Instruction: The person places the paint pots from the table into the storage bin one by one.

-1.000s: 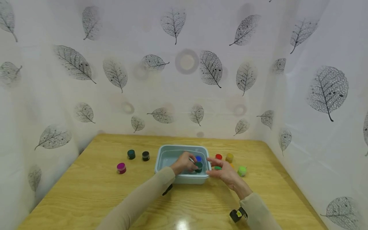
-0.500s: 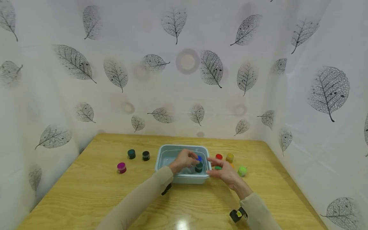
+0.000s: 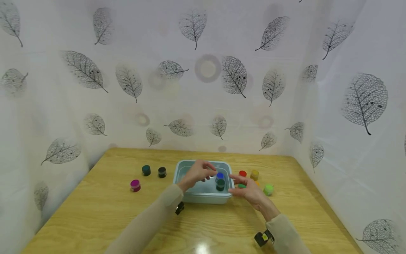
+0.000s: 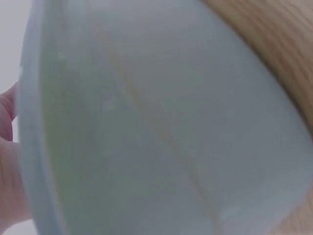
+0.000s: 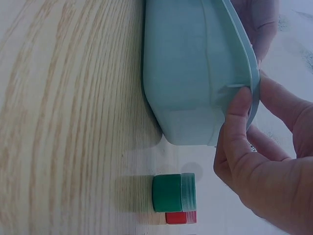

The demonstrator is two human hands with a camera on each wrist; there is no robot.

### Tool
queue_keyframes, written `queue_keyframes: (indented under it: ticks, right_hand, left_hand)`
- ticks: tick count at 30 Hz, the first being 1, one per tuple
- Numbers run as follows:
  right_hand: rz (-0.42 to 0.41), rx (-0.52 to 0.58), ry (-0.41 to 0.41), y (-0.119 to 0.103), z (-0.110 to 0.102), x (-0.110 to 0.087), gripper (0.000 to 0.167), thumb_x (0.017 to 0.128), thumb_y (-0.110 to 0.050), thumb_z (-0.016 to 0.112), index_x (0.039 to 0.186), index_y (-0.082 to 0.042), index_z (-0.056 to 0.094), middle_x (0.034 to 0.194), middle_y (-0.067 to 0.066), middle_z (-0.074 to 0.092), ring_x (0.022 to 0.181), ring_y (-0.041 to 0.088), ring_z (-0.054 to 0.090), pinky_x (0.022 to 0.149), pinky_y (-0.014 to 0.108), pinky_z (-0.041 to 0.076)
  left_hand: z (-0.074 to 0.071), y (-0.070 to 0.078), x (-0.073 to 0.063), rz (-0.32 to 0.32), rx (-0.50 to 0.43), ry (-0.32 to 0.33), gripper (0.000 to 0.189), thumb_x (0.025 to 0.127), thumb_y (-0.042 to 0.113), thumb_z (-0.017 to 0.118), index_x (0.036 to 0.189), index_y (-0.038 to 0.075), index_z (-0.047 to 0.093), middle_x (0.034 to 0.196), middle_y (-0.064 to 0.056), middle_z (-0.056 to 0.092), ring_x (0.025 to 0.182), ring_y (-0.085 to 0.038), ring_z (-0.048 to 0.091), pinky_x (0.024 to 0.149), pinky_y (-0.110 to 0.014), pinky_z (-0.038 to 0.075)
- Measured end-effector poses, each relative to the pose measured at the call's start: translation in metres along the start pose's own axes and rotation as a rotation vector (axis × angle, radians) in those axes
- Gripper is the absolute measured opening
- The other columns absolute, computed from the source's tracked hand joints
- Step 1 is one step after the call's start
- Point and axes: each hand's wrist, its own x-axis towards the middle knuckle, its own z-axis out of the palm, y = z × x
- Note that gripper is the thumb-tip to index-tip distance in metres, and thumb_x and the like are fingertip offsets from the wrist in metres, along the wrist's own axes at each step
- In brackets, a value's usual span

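Inside the light blue plastic tub [image 3: 206, 199] stand a blue paint jar [image 3: 220, 175] and a dark green paint jar [image 3: 220, 185], side by side at its right end. My left hand [image 3: 198, 173] hovers over the tub with fingers loosely bent, holding nothing, its fingertips just left of the blue jar. My right hand [image 3: 250, 194] holds the tub's right end. The right wrist view shows the rim between the thumb and fingers [image 5: 238, 127]. In the left wrist view, the tub's wall [image 4: 161, 122] fills most of the picture.
Left of the tub stand teal [image 3: 146, 170], black [image 3: 162, 172] and magenta [image 3: 135, 185] jars. To its right are red [image 3: 242, 173], yellow [image 3: 254, 175], light green [image 3: 268, 190] and green [image 5: 167, 193] jars, plus an orange one partly hidden. A leaf-patterned curtain [image 3: 203, 106] encloses the wooden table [image 3: 104, 211].
My left hand has let go of the dark green jar, which now stands in the tub, and has risen up and left. The right hand has stayed at the rim.
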Motion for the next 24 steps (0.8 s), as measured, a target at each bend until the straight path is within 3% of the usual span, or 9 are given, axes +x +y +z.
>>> queue_keyframes:
  ticks: [8,12,18,24]
  right_hand:
    - [0.009,-0.009,0.023,0.001,-0.001,0.002,0.069,0.085,-0.015,0.077,0.145,-0.005,0.045,0.133,0.024,0.044,0.096,0.018,0.056,0.089,0.038,0.054]
    - [0.011,-0.009,0.019,0.001,0.001,0.001,0.069,0.085,-0.014,0.077,0.146,-0.005,0.045,0.133,0.025,0.044,0.096,0.017,0.057,0.089,0.038,0.055]
    - [0.010,0.007,0.022,0.002,0.001,0.002,0.068,0.086,-0.012,0.076,0.146,-0.005,0.045,0.131,0.023,0.045,0.095,0.017,0.057,0.091,0.041,0.054]
    - [0.016,0.007,0.026,0.001,0.001,0.003,0.067,0.086,-0.012,0.075,0.145,-0.005,0.045,0.131,0.022,0.047,0.095,0.017,0.058,0.085,0.031,0.055]
  left_hand:
    - [-0.031,-0.003,-0.011,0.001,-0.023,0.036,0.022,0.089,0.019,0.072,0.107,0.006,0.068,0.097,-0.016,0.070,0.081,-0.027,0.065,0.070,-0.039,0.056]
    - [-0.047,-0.006,-0.014,-0.005,-0.060,0.035,0.025,0.090,0.019,0.072,0.110,0.006,0.067,0.095,-0.010,0.069,0.088,-0.031,0.065,0.072,-0.036,0.055]
    - [-0.066,-0.013,-0.016,0.004,-0.095,0.033,0.035,0.091,0.018,0.070,0.119,-0.001,0.062,0.093,-0.005,0.067,0.082,-0.022,0.062,0.068,-0.032,0.053]
    - [-0.083,-0.026,-0.015,0.024,-0.098,0.047,0.035,0.091,0.021,0.070,0.119,0.001,0.063,0.094,-0.005,0.069,0.082,-0.019,0.062,0.069,-0.028,0.053]
